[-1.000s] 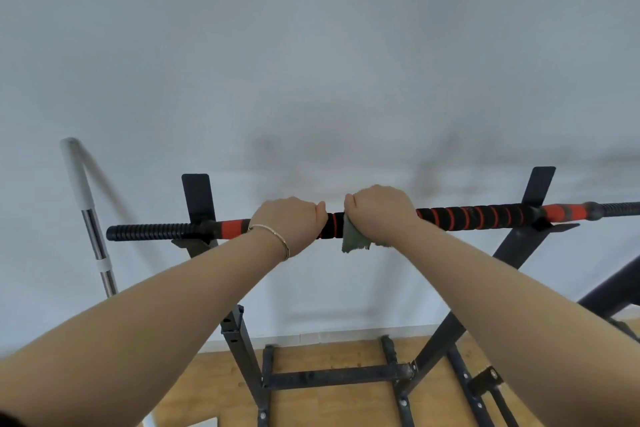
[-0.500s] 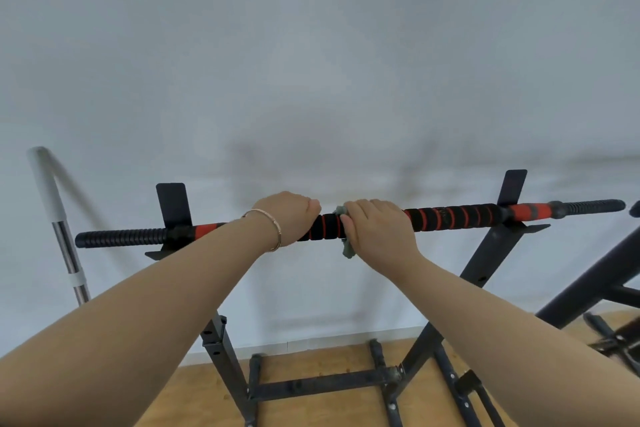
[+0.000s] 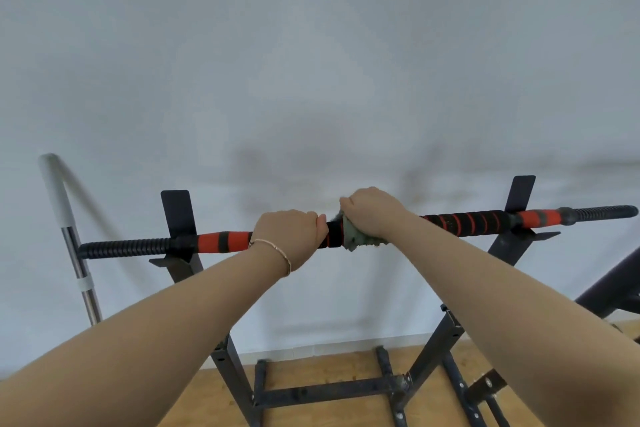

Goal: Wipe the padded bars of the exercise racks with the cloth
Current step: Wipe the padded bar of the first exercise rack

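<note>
Two-handed: left hand [image 3: 289,234] grips bar [image 3: 221,242], right hand [image 3: 372,213] cloth [image 3: 356,240].

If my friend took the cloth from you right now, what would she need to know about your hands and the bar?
Left hand: bare, grips the padded bar just left of its middle.
Right hand: holds the cloth wrapped over the bar, right beside the left hand.
Bar: lies across the two hooks of the black rack.
Done: the picture does not show which parts are already wiped.
Left: probably the striped stretch right of the cloth and the red part left of the left hand.
</note>
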Motion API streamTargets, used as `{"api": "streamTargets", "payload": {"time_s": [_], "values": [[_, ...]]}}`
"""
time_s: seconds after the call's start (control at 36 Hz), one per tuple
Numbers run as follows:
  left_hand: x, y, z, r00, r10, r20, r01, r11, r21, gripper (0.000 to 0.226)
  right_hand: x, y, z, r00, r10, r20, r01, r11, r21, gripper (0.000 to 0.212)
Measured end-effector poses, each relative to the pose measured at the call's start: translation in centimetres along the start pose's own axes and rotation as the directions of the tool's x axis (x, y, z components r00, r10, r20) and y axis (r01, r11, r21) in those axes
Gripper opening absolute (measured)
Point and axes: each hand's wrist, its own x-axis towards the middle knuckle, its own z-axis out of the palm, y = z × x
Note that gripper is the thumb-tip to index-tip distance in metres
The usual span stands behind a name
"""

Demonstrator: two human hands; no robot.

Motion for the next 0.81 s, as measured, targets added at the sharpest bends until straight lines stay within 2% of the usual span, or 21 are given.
{"api": "streamTargets", "payload": {"time_s": [0.03,0.06,0.08,0.17,0.22,0.33,0.39,0.42,0.44,0.5,0.56,0.61,0.69,0.81], "values": [[0.2,-0.3,-0.4,0.999,-0.001,0.039,0.002,1.000,-0.030,0.018,-0.1,0.6,0.8,0.976,-0.125,-0.181,0.097,0.983,-0.153,0.039],[0.5,-0.5,-0.8,0.998,-0.005,0.070,0.009,0.999,-0.054,0.016,-0.5,1.3,1.8,0.916,-0.244,-0.318,0.161,0.951,-0.264,0.040],[0.7,-0.7,-0.9,0.996,-0.016,0.088,0.023,0.997,-0.072,0.015,-1.1,1.8,2.6,0.859,-0.305,-0.413,0.192,0.937,-0.291,0.041],[1.2,-0.7,-1.0,0.992,-0.046,0.118,0.058,0.993,-0.099,0.007,-3.0,2.7,4.2,0.753,-0.254,-0.607,0.266,0.961,-0.072,0.047],[1.4,-0.8,-0.8,0.992,-0.035,0.125,0.047,0.995,-0.092,0.013,-4.0,3.4,4.5,0.690,-0.347,-0.635,0.321,0.933,-0.161,0.050],[1.5,-0.9,-0.7,0.993,-0.012,0.120,0.021,0.997,-0.077,0.013,-5.0,5.4,4.7,0.721,-0.535,-0.440,0.432,0.844,-0.318,0.067],[1.6,-0.9,-0.6,0.992,-0.005,0.123,0.014,0.997,-0.075,0.012,-5.1,5.7,4.4,0.716,-0.558,-0.420,0.464,0.830,-0.311,0.058],[1.7,-0.9,-0.5,0.992,-0.008,0.127,0.019,0.996,-0.083,0.011,-5.2,5.5,3.9,0.723,-0.545,-0.424,0.480,0.838,-0.257,0.049],[1.7,-1.0,-0.5,0.991,-0.017,0.131,0.030,0.995,-0.093,0.009,-5.3,5.2,3.0,0.760,-0.508,-0.405,0.489,0.858,-0.159,0.042],[1.9,-1.0,-0.5,0.990,-0.019,0.137,0.033,0.994,-0.104,0.007,-5.8,4.2,0.6,0.877,-0.399,-0.268,0.433,0.898,0.080,0.036],[2.0,-1.1,-0.6,0.990,-0.001,0.144,0.016,0.995,-0.104,0.008,-6.0,3.5,-1.4,0.945,-0.297,-0.138,0.324,0.910,0.258,0.040],[2.0,-1.2,-0.6,0.989,0.000,0.149,0.018,0.993,-0.118,0.007,-5.5,3.4,-2.7,0.971,-0.216,-0.105,0.239,0.905,0.353,0.035],[2.0,-1.2,-0.7,0.987,-0.014,0.158,0.040,0.987,-0.158,0.008,-4.4,3.6,-3.8,0.984,-0.159,-0.079,0.177,0.904,0.389,0.030],[2.0,-1.2,-0.8,0.986,-0.018,0.163,0.052,0.978,-0.203,0.005,-3.3,3.6,-4.5,0.997,-0.070,-0.016,0.067,0.825,0.561,0.026]]}}
